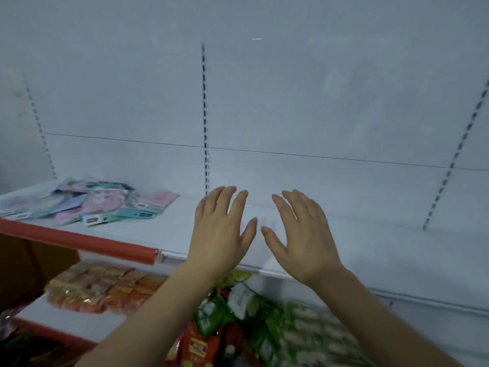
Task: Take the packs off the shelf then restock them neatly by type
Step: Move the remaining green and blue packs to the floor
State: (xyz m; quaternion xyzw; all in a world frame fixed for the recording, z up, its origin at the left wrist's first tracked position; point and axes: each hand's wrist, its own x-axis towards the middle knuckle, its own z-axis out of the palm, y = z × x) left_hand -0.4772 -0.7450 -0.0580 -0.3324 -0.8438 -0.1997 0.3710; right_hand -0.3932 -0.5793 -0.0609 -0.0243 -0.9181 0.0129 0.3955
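A loose heap of flat pastel packs (pixel 87 205), pink, teal and white, lies at the left end of the white shelf (pixel 370 250). Both my hands hover over the bare middle of that shelf, palms down, fingers straight and spread. My left hand (pixel 221 229) is well to the right of the heap and holds nothing. My right hand (pixel 301 234) is beside it, thumbs almost meeting, also holding nothing.
A red price rail (pixel 79 241) edges the shelf's left section. On the shelf below lie orange snack packs (pixel 105 290) and green and red bags (pixel 238 319). A white back panel with slotted uprights (pixel 205 115) rises behind. A brown cardboard box (pixel 29 268) stands at the left.
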